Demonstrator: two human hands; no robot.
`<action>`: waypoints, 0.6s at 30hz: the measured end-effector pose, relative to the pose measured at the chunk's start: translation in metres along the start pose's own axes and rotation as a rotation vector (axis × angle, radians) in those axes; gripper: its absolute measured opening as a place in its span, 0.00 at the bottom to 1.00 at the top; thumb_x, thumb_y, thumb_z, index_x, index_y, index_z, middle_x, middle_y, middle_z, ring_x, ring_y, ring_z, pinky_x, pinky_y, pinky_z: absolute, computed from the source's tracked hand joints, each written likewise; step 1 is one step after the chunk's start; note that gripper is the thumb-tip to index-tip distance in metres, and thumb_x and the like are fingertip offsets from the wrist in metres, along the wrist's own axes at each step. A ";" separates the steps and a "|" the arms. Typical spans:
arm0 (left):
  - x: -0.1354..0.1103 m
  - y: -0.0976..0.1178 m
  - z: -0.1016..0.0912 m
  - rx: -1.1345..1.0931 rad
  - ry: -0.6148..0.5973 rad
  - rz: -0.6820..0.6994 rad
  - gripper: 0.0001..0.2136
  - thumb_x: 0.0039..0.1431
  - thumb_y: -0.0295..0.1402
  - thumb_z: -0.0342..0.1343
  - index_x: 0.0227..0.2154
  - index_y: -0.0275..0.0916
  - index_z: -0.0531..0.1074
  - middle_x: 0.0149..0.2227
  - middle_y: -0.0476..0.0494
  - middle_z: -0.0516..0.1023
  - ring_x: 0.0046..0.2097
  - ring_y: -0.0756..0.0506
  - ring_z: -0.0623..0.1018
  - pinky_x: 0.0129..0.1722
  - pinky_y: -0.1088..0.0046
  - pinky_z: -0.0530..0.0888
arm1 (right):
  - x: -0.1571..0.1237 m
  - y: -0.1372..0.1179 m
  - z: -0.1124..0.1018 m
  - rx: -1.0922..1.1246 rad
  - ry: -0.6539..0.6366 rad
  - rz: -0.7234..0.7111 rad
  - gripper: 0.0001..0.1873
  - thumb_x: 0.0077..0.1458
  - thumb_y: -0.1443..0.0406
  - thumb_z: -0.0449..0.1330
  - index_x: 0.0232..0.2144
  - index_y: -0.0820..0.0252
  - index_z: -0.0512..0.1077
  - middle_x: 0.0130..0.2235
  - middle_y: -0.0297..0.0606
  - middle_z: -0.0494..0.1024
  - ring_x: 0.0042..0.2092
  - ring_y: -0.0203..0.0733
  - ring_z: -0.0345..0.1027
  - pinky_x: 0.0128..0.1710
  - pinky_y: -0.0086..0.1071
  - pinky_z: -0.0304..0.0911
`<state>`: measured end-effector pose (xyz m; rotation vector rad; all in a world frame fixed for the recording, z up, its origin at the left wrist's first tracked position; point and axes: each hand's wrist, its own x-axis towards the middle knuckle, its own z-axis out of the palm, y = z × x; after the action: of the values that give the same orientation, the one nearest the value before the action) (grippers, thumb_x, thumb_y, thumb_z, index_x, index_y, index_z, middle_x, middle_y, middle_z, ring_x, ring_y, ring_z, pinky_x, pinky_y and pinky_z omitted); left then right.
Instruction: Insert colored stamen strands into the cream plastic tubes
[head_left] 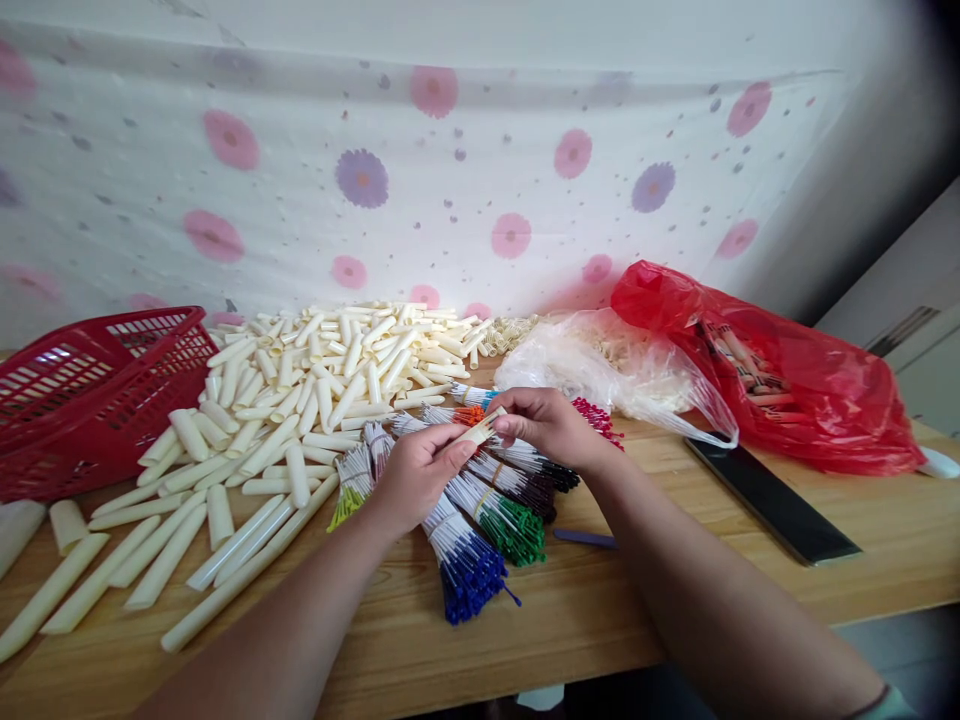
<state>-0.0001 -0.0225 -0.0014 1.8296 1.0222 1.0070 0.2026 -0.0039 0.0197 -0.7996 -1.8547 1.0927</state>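
Observation:
Between my two hands is a short cream tube point(478, 430), held at a slant over the table. My left hand point(416, 475) grips its lower end between thumb and fingers. At the upper end, the fingertips of my right hand point(551, 428) are closed on it; any small piece there is hidden. Fanned out beneath are banded bundles of thin white stalks with coloured tips: a blue-tipped bundle point(469, 565), a green-tipped bundle point(510, 520) and a yellow-tipped bundle point(349, 490) among several. A large pile of cream tubes point(322, 370) spreads to the left and behind.
A red plastic basket point(97, 400) stands at the left. On the right are a clear plastic bag point(592, 355), a red bag point(810, 400) with printed pieces inside, and a flat black slab point(772, 500). A purple strip point(585, 538) lies by my right forearm. Flowered sheeting point(450, 180) hangs behind.

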 end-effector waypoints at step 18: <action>-0.004 0.006 0.009 0.483 -0.169 0.241 0.11 0.61 0.36 0.50 0.35 0.37 0.77 0.27 0.48 0.78 0.28 0.51 0.72 0.29 0.77 0.66 | -0.001 0.006 0.026 0.219 0.225 -0.129 0.27 0.60 0.46 0.47 0.53 0.53 0.64 0.52 0.41 0.71 0.56 0.46 0.61 0.56 0.44 0.56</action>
<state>0.0083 -0.0310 -0.0003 2.4361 1.0178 0.7638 0.1809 -0.0120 0.0066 -0.6385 -1.5470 1.0561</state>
